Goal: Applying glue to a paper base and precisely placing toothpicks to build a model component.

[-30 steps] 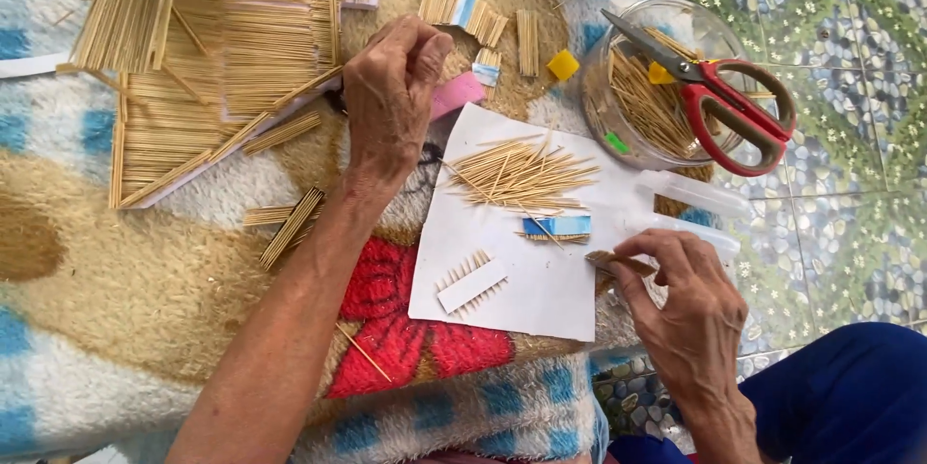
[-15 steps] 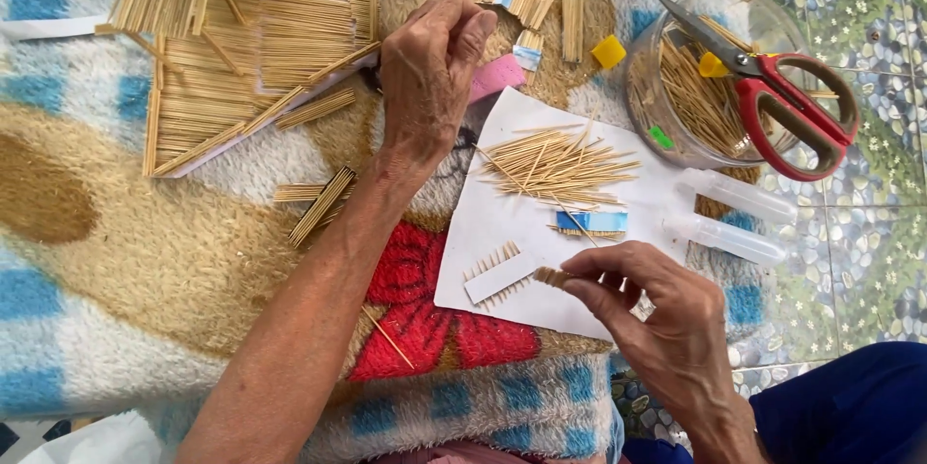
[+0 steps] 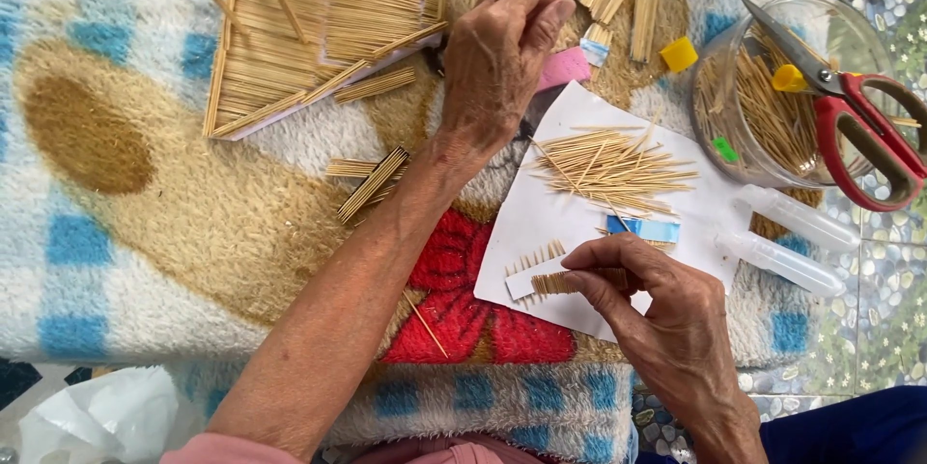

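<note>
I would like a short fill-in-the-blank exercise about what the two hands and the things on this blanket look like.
1. The right hand pinches a small row of ____ over the white paper.
2. The scissors with ____ handles lie across the glass jar.
3. The left hand rests beside a ____ eraser-like block.

Missing words: toothpicks; red; pink

The left hand (image 3: 497, 63) is reaching far forward, its forearm stretching bare and diagonal, wrist straight, back of the hand facing up. Its fingers (image 3: 541, 10) are curling downward, thumb tucking under them. The right hand (image 3: 666, 314) is staying closer in, wrist bending slightly, palm turning down. Its thumb and forefinger are pinching together ahead of the other curled fingers (image 3: 628, 266).
</note>
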